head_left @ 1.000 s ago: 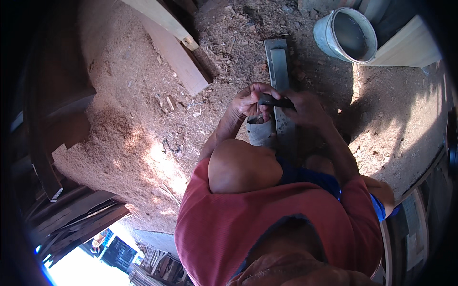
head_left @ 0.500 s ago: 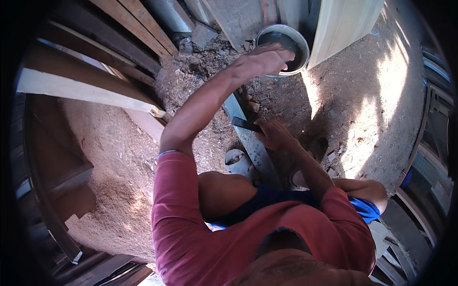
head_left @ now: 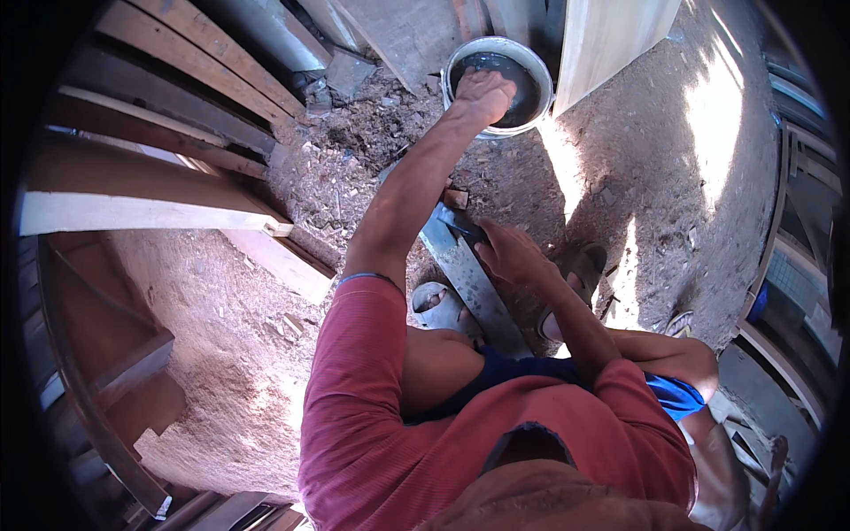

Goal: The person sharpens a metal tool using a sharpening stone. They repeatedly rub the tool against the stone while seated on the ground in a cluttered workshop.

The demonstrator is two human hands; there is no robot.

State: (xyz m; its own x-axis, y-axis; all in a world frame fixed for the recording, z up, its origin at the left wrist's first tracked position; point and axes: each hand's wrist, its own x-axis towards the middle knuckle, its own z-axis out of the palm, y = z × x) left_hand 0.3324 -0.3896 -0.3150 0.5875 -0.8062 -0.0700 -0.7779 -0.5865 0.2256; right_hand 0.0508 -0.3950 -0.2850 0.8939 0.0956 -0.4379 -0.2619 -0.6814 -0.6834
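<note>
You're crouched low on the bare sandy dirt ground (head_left: 673,150), red shirt sleeves filling the near part of the view. Your left hand (head_left: 482,93) is stretched out to the far side and sits inside the round grey metal bucket (head_left: 542,75), fingers curled down into the dark liquid in it; I can't tell whether they've closed on anything in there. The bucket stands at the far middle of the scene, just beside a pale upright wooden board (head_left: 611,40) on its right.

Your right hand (head_left: 509,257) is nearer to you, pressed down on the long flat grey sharpening slab (head_left: 469,283) that runs diagonally from between your feet out toward the bucket. The fingers are wrapped over a dark tool (head_left: 460,223) lying on that slab, though how tight the grip is gets lost in shadow. A small brown wooden chip (head_left: 455,198) sits just beside the far end of the tool.

Your sandalled feet are either side of the slab, the left sandal (head_left: 438,305) touching its edge and the right sandal (head_left: 580,270) just past your wrist. Off to the left there's a stack of long wooden planks (head_left: 150,190), with sawdust and wood scraps (head_left: 345,159) scattered between them and the slab.
</note>
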